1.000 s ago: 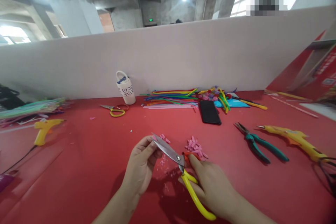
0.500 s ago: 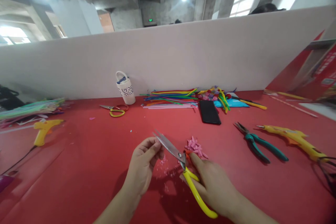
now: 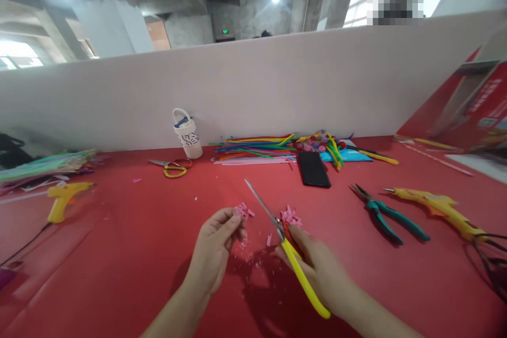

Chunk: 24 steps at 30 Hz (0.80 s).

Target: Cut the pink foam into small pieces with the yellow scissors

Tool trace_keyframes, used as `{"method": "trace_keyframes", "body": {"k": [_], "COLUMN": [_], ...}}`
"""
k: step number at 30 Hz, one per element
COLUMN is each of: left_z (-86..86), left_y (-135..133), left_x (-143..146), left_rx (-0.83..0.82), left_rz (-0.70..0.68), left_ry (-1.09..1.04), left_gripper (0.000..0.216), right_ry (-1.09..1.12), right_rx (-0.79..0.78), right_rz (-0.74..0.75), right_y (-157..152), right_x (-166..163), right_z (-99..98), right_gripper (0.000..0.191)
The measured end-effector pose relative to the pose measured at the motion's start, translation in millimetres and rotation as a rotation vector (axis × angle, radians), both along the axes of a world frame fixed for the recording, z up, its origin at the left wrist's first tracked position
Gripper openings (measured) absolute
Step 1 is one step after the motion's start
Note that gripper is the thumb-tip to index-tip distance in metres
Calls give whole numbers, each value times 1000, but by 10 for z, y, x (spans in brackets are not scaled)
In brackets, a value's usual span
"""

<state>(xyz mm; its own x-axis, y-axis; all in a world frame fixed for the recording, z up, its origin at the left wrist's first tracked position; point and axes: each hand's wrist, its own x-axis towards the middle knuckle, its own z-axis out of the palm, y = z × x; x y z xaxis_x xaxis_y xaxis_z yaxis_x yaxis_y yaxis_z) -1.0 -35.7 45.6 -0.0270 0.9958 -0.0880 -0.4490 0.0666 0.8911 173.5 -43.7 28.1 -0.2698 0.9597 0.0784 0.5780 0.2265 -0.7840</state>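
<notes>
My left hand (image 3: 217, 240) is closed in a pinch, thumb against fingertips. Small pink pieces (image 3: 244, 210) show right at those fingertips; whether they are held or lie behind them I cannot tell. Scissors (image 3: 303, 274) with a yellow handle and some red on the other loop are gripped by my right hand (image 3: 322, 269). Their blades point up and left, seen nearly edge-on and apart from the left hand. Just beyond the right hand lies a heap of pink strips (image 3: 291, 216). A single pink strip (image 3: 269, 240) and fine crumbs lie on the red table (image 3: 138, 253) between the hands.
To the right lie green-handled pliers (image 3: 386, 216) and a yellow glue gun (image 3: 439, 206). Behind are a black phone (image 3: 313, 169), coloured pipe cleaners (image 3: 253, 149), a white cup (image 3: 188, 137) and other scissors (image 3: 174, 168). Another glue gun (image 3: 63, 198) lies left. A white partition (image 3: 237, 90) closes the back.
The scissors have swung away from my left fingertips, their blades now pointing more upward and to the right of them. Pink pieces now show at the left fingertips. My left hand has hardly moved.
</notes>
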Motion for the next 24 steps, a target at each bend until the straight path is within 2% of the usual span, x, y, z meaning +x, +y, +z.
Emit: {"method": "trace_keyframes", "body": {"k": [4, 8, 12, 17, 21, 24], "left_z": [-51, -98, -114, -111, -107, -122], "left_y": [-84, -149, -158, -139, -152, -171], "left_x": [125, 231, 250, 212, 221, 245], "left_rx": [-144, -181, -183, -197, -192, -215], "left_rz": [-268, -434, -464, -487, -524, -494], "left_ry": [-1, 91, 123, 136, 76, 72], "left_gripper": [8, 9, 7, 3, 15, 18], "right_ry": [367, 458, 410, 425, 418, 439], "right_rx": [-191, -261, -364, -374, -373, -369], "right_rz": [31, 10, -4, 31, 66, 101], "right_y": [-15, -5, 1, -20, -47, -61], "right_x": [-55, -68, -55, -48, -66, -82], "right_z": [-5, 86, 140, 89, 106, 122], "right_gripper": [26, 31, 28, 14, 9, 7]}}
